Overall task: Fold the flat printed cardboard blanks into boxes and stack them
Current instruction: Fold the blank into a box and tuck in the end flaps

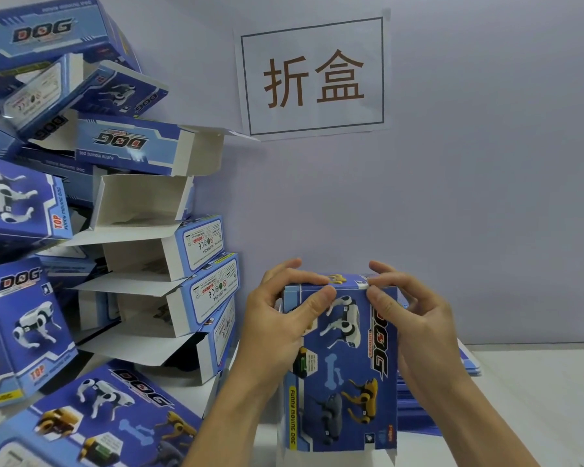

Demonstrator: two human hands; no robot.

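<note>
Blue printed cardboard box [343,362] upright on white table [536,399], far-end flaps being closed. Left hand [284,318] and right hand [415,318] both pinch top edge. Next likely: tuck flap, add to pile of folded blue boxes [122,230] at left.

— From my screen I see a plain wall [469,197] straight ahead, pale with a faint lilac tint. What do you get?

— Same here. A white paper sign [312,75] is stuck flat on it, upper middle, with a dark rectangular border and two large brown Chinese characters inside.

— Below, at the right, I make out a white table [536,399]; its far edge meets the wall in a straight line.

— The light looks even and soft to me, with only weak shadows on the wall. I can't see any lamp or window from this view.
</note>
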